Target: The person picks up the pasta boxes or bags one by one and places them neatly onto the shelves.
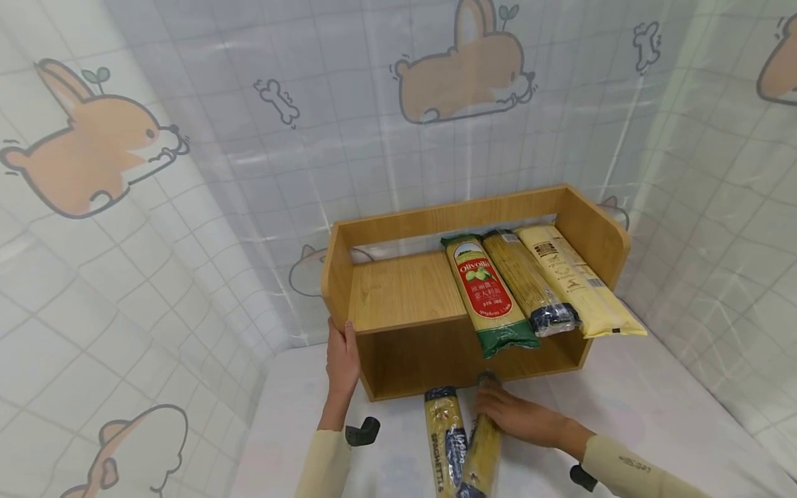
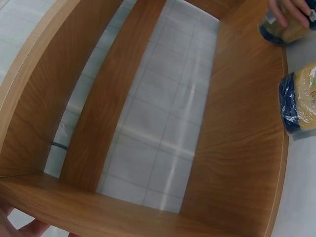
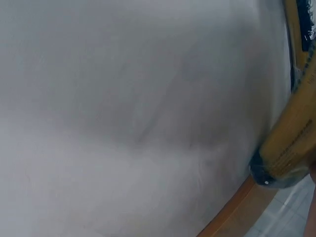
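A two-tier wooden shelf (image 1: 407, 287) stands against the back wall. My left hand (image 1: 343, 360) holds its left side panel; in the left wrist view, fingers (image 2: 22, 228) show beyond the panel's edge. In front of the shelf, my right hand (image 1: 519, 417) grips a clear-and-blue pack of spaghetti (image 1: 483, 453) near its far end. That end is close to the shelf's lower front edge. Beside it on the white surface lies another spaghetti pack (image 1: 441, 418). The right wrist view catches the held pack (image 3: 291, 143) at its right side, with little of the hand visible.
On the upper tier lie a green-and-red Olivoila spaghetti pack (image 1: 486, 290), a clear pasta pack (image 1: 529, 280) and a yellow pasta pack (image 1: 575, 283), their near ends overhanging the front. Tiled-pattern sheeting (image 1: 261, 173) encloses the back and sides.
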`<state>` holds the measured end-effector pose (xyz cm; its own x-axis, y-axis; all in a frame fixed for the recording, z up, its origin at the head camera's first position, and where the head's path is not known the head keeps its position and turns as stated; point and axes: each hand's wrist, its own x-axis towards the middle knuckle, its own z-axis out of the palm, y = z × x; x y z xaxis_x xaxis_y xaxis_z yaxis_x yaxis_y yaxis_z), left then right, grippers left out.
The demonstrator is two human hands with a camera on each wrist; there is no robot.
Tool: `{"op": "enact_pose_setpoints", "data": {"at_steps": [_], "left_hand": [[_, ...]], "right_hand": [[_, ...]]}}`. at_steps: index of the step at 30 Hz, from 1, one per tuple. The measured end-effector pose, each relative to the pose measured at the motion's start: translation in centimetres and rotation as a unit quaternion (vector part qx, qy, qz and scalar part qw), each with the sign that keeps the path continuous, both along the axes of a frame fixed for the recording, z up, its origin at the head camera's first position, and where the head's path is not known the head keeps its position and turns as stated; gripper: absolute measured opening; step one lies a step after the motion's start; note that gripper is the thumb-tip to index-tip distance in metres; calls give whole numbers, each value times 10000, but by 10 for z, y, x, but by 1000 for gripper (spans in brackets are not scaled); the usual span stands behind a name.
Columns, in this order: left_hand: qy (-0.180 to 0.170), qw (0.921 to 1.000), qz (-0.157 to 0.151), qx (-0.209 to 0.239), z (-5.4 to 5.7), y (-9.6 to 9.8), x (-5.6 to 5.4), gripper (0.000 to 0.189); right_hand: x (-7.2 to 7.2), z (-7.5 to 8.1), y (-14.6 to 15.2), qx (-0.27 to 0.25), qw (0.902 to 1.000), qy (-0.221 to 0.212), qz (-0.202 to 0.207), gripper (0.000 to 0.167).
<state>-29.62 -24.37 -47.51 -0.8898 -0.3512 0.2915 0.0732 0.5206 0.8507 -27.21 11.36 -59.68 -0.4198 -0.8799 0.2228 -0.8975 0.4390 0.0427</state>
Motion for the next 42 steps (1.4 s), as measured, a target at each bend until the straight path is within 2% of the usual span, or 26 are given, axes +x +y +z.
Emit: {"op": "enact_pose_setpoints", "data": {"at_steps": [5,8,10,14,20,26,33,37,42], "left_hand": [[-8,10000,7,6,0,1,0,54],[-22,10000,18,-11,1,1,0,54],[-10,10000,30,-30,1,2,0,53],[-25,10000,40,-39,1,2,-1,52],[-70,10000,-10,1,1,4,-2,55],[-32,10000,-9,13,2,5,-2,54],[-60,10000,26,-12,3,4,0,55],[-19,10000,69,-38,1,1,0,54],[8,10000,62,-65,0,0,-1,55]], "right_hand": [[-2,-12,-7,-461,9929,1035,-370,59],[0,-15,-10,-676,9901,1047,-652,60],[1,-15,-12,-785,9907,747,-825,52],[3,-10,-19,-1042,9871,128,-1211,25],[8,0,-32,-1748,9729,-438,-1449,47],[12,13,-44,-2214,9541,-1234,-1593,47],[17,29,-57,-2584,9367,-1709,-1633,41],[21,39,-66,-2966,9206,-1936,-1643,35],[26,54,-75,-3456,8852,-2609,-1701,31]]}}
